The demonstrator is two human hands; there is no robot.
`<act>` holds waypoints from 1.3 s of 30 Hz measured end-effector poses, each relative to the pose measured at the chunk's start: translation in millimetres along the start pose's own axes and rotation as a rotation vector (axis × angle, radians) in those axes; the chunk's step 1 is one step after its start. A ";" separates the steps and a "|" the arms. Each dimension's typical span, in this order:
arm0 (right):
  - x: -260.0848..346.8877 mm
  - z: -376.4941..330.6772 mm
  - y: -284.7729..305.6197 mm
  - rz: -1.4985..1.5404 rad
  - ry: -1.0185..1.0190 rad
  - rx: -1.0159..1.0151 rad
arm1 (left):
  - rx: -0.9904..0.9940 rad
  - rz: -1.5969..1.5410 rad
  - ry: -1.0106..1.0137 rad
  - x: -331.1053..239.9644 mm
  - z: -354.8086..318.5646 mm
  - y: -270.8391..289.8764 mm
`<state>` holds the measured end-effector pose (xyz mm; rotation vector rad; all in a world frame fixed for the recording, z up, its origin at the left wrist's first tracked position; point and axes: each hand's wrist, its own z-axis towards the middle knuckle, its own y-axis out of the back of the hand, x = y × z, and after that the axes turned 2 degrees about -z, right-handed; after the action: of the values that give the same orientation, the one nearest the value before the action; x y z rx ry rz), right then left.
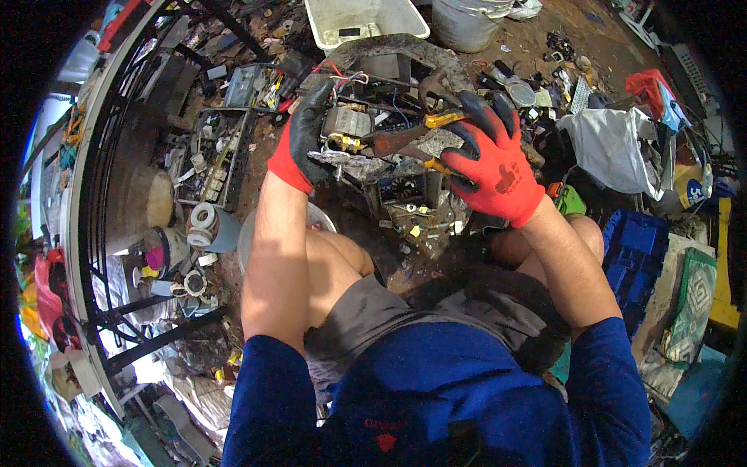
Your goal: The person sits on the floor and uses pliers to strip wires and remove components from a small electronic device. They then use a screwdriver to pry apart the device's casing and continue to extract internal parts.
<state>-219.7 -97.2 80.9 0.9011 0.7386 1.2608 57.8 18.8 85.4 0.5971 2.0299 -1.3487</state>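
Note:
My left hand [305, 140], in a red glove with black palm and fingers, is closed on the side of a metal electrical part [348, 123]. That part has a silvery block and some copper-coloured bits; thin red and white wires show beyond it. In my right hand [498, 159], gloved the same way, are rusty pliers with yellow handles [445, 119]. The handles are spread apart within my fingers, and the brown head points left toward the metal part. Whether the jaws touch it I cannot tell. Both hands are above a dark, curved metal piece [405, 48] and scattered scrap.
A white tub [367, 35] and a whitish bucket [469, 23] stand at the far side. Crates of small parts [214, 156] lie to the left, beside a black metal frame [97, 194]. On the right are a white sack [611, 144] and a blue plastic crate [632, 261].

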 end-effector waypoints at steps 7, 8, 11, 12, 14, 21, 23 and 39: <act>-0.2 -1.3 -0.8 0.015 -0.009 0.039 | 0.020 -0.051 0.100 0.3 2.1 1.3; 1.3 -0.9 -0.6 0.033 -0.006 0.009 | 0.010 -0.052 0.100 0.9 2.9 2.6; 2.5 0.4 0.3 0.080 -0.021 0.009 | 0.164 -0.176 0.113 -0.7 2.7 5.3; 1.9 0.6 0.4 0.095 -0.030 0.024 | 0.144 -0.150 0.094 -0.2 1.5 5.9; -2.7 -0.1 -3.3 0.185 -0.051 0.038 | 0.105 -0.098 0.055 -0.1 -2.6 3.5; -1.8 -6.4 -19.2 0.400 -0.147 0.032 | 0.235 -0.231 0.071 9.4 1.8 12.9; 0.7 -8.1 -20.0 0.348 -0.174 0.027 | 0.179 -0.130 0.050 9.4 1.4 10.3; -9.7 -25.9 -46.9 0.960 -0.838 0.110 | 0.118 -0.346 -0.007 13.8 8.5 13.9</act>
<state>-221.8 -105.8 27.2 1.8253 -0.3664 1.4459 59.5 16.5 64.3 0.2970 2.1265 -1.6755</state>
